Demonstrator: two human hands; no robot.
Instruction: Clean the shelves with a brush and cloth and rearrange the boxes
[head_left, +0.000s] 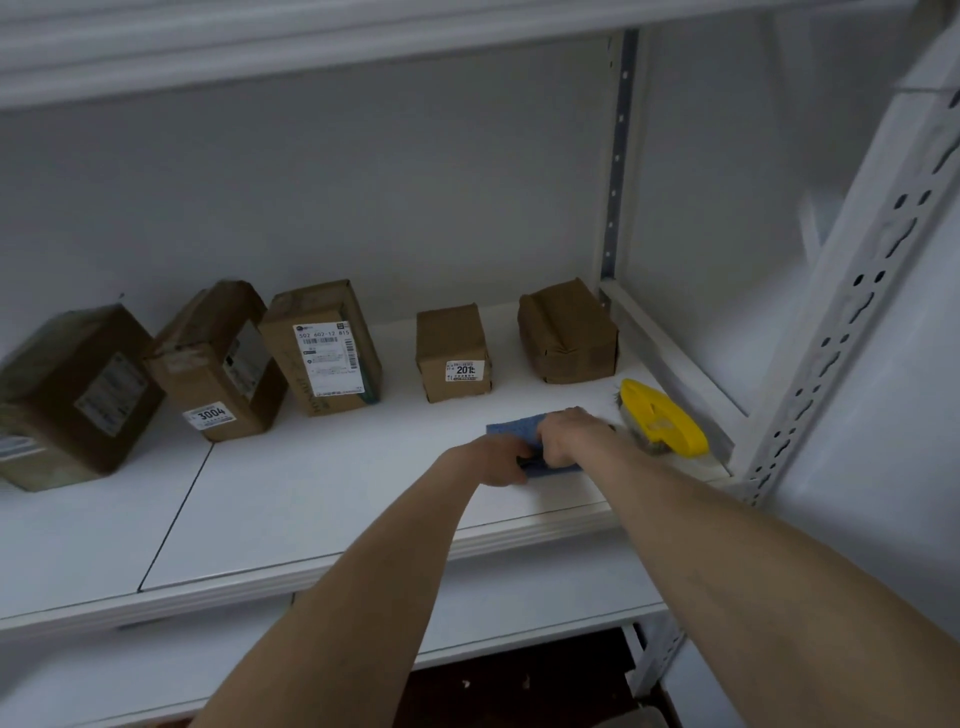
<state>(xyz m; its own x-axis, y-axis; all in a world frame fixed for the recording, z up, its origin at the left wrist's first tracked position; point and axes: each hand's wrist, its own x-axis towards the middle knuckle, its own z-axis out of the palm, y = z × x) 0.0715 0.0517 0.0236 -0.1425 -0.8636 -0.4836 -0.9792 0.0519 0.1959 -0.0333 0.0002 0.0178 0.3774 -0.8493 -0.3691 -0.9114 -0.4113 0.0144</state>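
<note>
Holding the cloth (511, 429), our left hand (500, 460) and right hand (565, 435) both curl round it; we reckon it's soft, light, grab mid-fold.

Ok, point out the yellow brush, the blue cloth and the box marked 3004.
yellow brush (661, 415), head view, on its yellow plastic back.
blue cloth (511, 430), head view, on its uncovered far-left corner.
box marked 3004 (208, 378), head view, on the brown face above its label.
</note>
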